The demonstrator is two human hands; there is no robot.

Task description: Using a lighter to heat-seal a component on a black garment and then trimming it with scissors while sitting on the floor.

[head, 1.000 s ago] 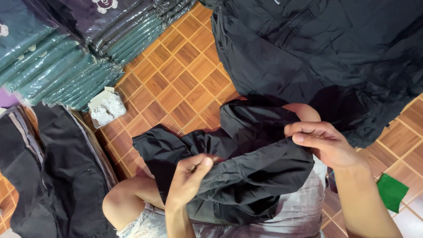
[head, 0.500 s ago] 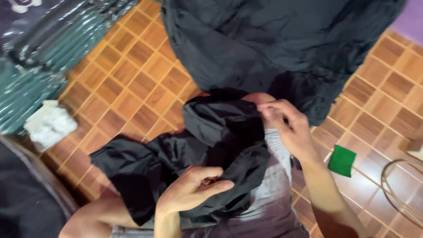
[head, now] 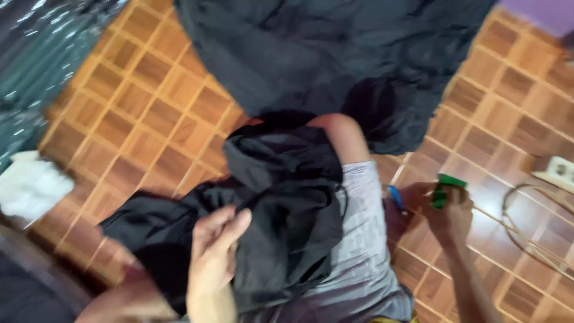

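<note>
A black garment [head: 281,197] lies crumpled over my lap and knee. My left hand [head: 215,248] rests flat on it, fingers together, pressing the cloth near its lower left part. My right hand [head: 445,212] is down on the tiled floor to the right of my leg, closed around a small green object [head: 445,188]. A blue object [head: 396,198] lies beside that hand. The frame is blurred by motion.
A large heap of black cloth [head: 335,54] covers the floor ahead. Plastic-wrapped dark green garments [head: 36,66] are stacked at the left, with a white crumpled cloth [head: 30,188] below them. A cable [head: 532,233] and white socket block [head: 556,173] lie at the right.
My right hand left the black garment and moved down right to the floor, closing on the green object. The view swung to the right. My left hand stays on the garment.
</note>
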